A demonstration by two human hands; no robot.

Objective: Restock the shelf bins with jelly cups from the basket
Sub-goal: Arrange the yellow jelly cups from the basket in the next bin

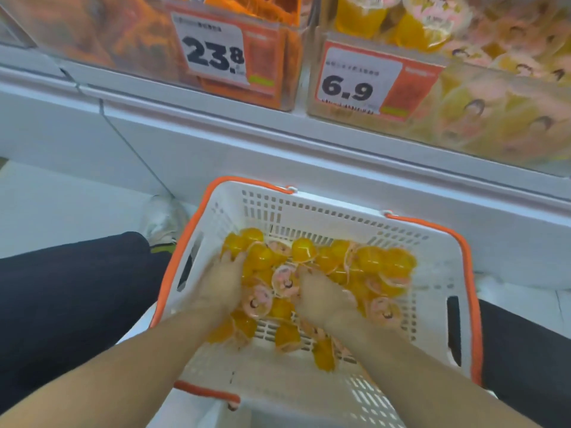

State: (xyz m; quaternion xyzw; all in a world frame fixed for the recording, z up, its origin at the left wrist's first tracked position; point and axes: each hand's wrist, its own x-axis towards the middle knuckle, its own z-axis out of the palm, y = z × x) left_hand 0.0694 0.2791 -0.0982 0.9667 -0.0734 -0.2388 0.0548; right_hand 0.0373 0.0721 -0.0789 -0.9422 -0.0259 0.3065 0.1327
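Head view: both hands down among the jelly cups in the basket.

The left hand (pixel 224 281) and right hand (pixel 321 299) each curl their grip into the heap of jelly cups (pixel 309 273), scooping several, though blur hides exactly which are held. The cups look light, smooth and slippery, with thin film lids likely to dent; best cupped from below in handfuls. Around the hands stands the white basket (pixel 432 273); above and beyond it sits the bin (pixel 463 118) marked 6.9, holding matching cups.
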